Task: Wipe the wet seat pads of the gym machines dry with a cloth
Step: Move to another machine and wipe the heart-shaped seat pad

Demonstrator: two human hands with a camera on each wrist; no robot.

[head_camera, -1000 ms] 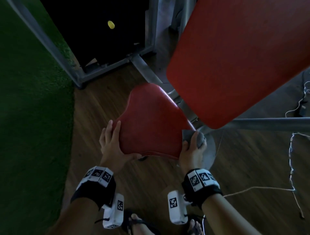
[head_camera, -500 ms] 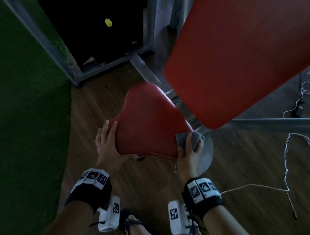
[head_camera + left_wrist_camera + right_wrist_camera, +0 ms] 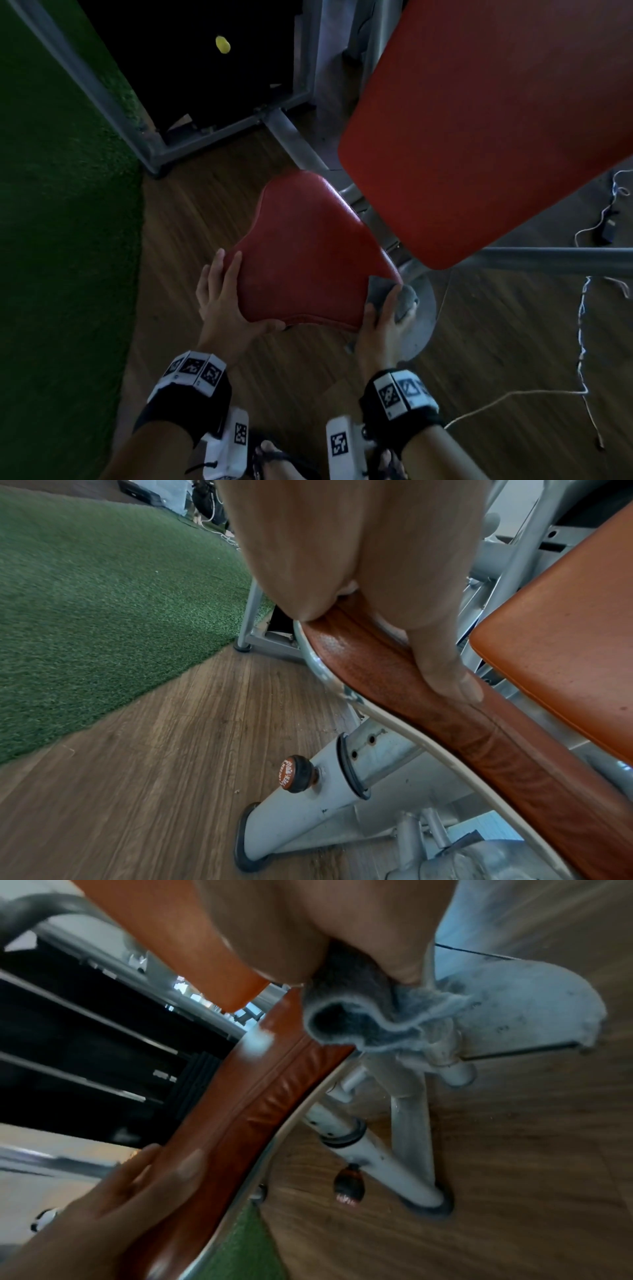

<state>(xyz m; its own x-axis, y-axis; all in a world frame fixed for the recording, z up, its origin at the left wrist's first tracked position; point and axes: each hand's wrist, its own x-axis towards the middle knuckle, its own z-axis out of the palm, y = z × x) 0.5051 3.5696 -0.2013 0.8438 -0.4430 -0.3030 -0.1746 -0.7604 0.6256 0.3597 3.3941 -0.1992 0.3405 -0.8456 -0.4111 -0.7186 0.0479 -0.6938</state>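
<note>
**Cloth at the seat pad's right corner, left hand bracing the opposite edge**

The red seat pad (image 3: 308,253) sits low on a grey metal frame, its narrow end pointing away from the person and its wide near edge toward them. The left hand (image 3: 226,301) lies against the pad's left near edge with straight fingers (image 3: 231,270) laid along the side and the thumb pressed along the near rim; in the left wrist view the thumb rests on the pad's stitched side wall (image 3: 445,723). The right hand (image 3: 382,325) is curled round a bunched grey cloth (image 3: 397,298), which touches the pad's right near corner and hangs partly over the edge above the machine's round grey base plate (image 3: 424,318). In the right wrist view the cloth (image 3: 359,1020) bulges out below the gripping fingers, just beside the pad's seam.

A large red back pad (image 3: 479,120) tilts over the seat's far right side, close above it. Left of the seat lies open wooden floor (image 3: 191,212), bordered by green turf (image 3: 61,240). A white cord (image 3: 513,397) trails on the floor to the right, well apart from the hands. Beneath the seat, an adjustment knob (image 3: 296,775) protrudes from the support post.
</note>
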